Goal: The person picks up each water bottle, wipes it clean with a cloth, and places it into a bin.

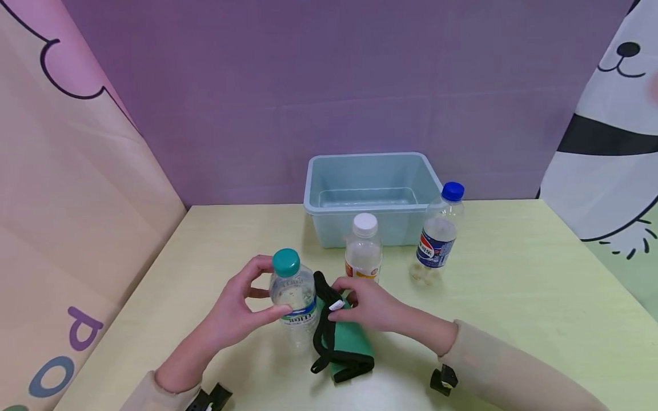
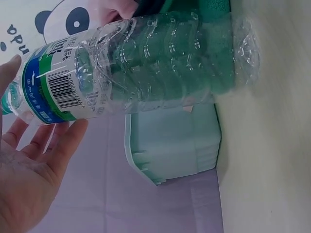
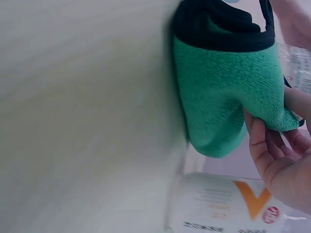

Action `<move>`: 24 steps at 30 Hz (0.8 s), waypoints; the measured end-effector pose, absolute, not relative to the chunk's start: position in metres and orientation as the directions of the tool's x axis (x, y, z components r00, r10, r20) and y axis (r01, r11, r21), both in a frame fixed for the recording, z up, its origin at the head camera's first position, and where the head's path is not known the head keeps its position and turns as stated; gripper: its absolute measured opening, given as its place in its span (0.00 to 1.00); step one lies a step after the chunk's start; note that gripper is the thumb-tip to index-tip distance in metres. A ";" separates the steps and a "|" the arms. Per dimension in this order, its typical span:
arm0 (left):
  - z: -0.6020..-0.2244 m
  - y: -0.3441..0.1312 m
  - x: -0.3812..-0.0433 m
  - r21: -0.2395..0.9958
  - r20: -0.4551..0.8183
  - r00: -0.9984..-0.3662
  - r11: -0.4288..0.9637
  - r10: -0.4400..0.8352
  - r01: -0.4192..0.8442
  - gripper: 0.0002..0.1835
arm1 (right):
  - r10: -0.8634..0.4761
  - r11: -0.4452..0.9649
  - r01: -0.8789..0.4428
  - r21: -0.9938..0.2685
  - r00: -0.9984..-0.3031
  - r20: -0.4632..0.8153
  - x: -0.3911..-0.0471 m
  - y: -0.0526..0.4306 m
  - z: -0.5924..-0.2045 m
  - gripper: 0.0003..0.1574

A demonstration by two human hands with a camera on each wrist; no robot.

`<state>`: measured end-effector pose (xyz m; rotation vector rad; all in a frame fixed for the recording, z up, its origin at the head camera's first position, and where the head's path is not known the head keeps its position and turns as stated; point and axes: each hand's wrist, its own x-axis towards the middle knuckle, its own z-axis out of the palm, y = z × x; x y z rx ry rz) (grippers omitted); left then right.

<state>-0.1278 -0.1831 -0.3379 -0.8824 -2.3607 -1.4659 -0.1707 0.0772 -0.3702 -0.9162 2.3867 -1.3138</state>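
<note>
My left hand [image 1: 233,314] grips a clear plastic water bottle [image 1: 297,294] near its shoulder, thumb in front and fingers behind. The bottle has a teal cap and a blue, green and white label [image 2: 60,80]; it stands nearly upright, its base close to the tabletop. Right beside it, a folded green towel [image 1: 354,339] with black edging is pinched at its top by my right hand [image 1: 375,306]. In the right wrist view, the thumb and fingers press a fold of the fluffy cloth [image 3: 218,77] between them. A small white tag shows by the thumb.
Behind the towel stands a clear bottle [image 1: 364,254] with a white cap. A blue-capped cola bottle [image 1: 437,245] is farther right. At the back, a light blue plastic bin [image 1: 329,228] stands near the purple backdrop [image 1: 231,85]. Printed cloth hangs on both sides.
</note>
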 end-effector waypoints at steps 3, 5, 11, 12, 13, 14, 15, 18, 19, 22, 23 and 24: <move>-0.338 -0.183 -0.127 0.732 0.473 -0.801 0.341 0.367 0.589 0.33 | -0.643 0.352 -0.429 -0.832 -0.757 0.119 -0.170 0.085 -0.365 0.17; -0.338 -0.183 -0.127 0.732 0.470 -0.805 0.350 0.363 0.585 0.33 | -0.648 0.330 -0.448 -0.831 -0.748 0.146 -0.170 0.090 -0.361 0.16; -0.338 -0.183 -0.126 0.732 0.456 -0.812 0.367 0.363 0.575 0.33 | -0.616 0.357 -0.439 -0.825 -0.774 0.145 -0.162 0.109 -0.346 0.21; -0.337 -0.183 -0.125 0.731 0.454 -0.813 0.369 0.364 0.574 0.33 | -0.608 0.366 -0.435 -0.823 -0.781 0.142 -0.161 0.113 -0.343 0.22; -0.337 -0.183 -0.126 0.729 0.455 -0.812 0.370 0.367 0.576 0.33 | -0.604 0.368 -0.439 -0.820 -0.783 0.148 -0.160 0.117 -0.341 0.23; -0.337 -0.183 -0.126 0.727 0.456 -0.810 0.369 0.369 0.578 0.33 | -0.603 0.366 -0.446 -0.817 -0.782 0.157 -0.159 0.122 -0.340 0.23; -0.336 -0.183 -0.126 0.728 0.455 -0.809 0.368 0.371 0.578 0.33 | -0.602 0.367 -0.450 -0.814 -0.782 0.160 -0.158 0.126 -0.338 0.23; -0.334 -0.183 -0.128 0.728 0.458 -0.805 0.362 0.377 0.583 0.33 | -0.606 0.367 -0.479 -0.798 -0.774 0.185 -0.158 0.140 -0.335 0.22; -0.334 -0.183 -0.129 0.726 0.460 -0.804 0.362 0.377 0.585 0.33 | -0.610 0.361 -0.486 -0.796 -0.768 0.192 -0.157 0.144 -0.333 0.21; -0.332 -0.183 -0.132 0.718 0.471 -0.798 0.363 0.376 0.594 0.33 | -0.611 0.369 -0.491 -0.789 -0.768 0.192 -0.156 0.155 -0.331 0.20; -0.331 -0.183 -0.133 0.714 0.474 -0.797 0.365 0.375 0.597 0.33 | -0.609 0.370 -0.485 -0.792 -0.770 0.188 -0.155 0.159 -0.330 0.20; -0.329 -0.183 -0.134 0.710 0.479 -0.794 0.366 0.375 0.601 0.33 | -0.609 0.366 -0.481 -0.797 -0.771 0.186 -0.155 0.163 -0.330 0.19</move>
